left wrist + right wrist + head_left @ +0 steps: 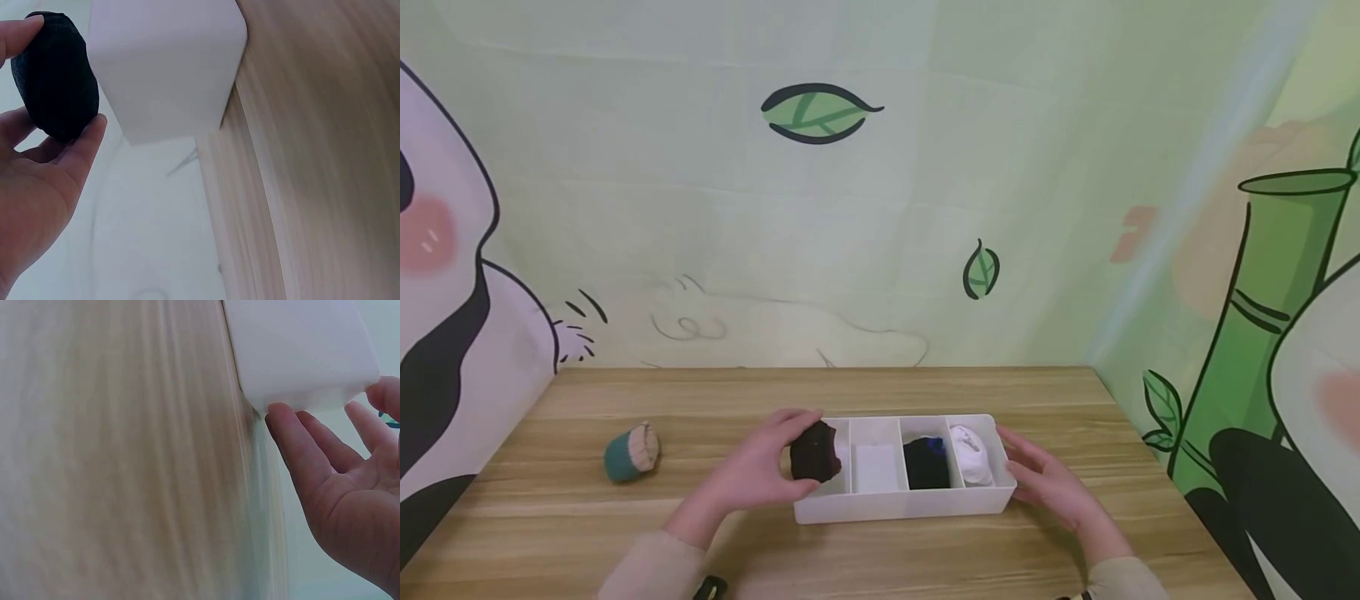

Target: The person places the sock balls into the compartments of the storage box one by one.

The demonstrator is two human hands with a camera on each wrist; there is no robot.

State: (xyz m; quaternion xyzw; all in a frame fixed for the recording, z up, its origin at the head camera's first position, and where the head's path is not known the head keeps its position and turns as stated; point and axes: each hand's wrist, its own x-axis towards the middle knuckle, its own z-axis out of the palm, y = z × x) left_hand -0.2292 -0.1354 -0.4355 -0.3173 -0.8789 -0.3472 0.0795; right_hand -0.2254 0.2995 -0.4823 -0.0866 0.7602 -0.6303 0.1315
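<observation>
In the head view my left hand (767, 462) holds a dark rolled-up sock (815, 452) between thumb and fingers. The sock is over the left end compartment of a white divided box (902, 504) and partly hides it. In the left wrist view the dark sock (56, 75) appears right beside the box's end wall. My right hand (1048, 479) touches the box's right end, its fingertips against the wall in the right wrist view. Inside the box, a black rolled sock with a blue patch (927, 463) lies beside a white one (972, 456) in the rightmost compartment.
A teal rolled sock with a beige end (631, 452) lies on the wooden table (737, 567), left of the box. Behind the table hangs a printed backdrop (880, 208) with leaves, bamboo and pandas.
</observation>
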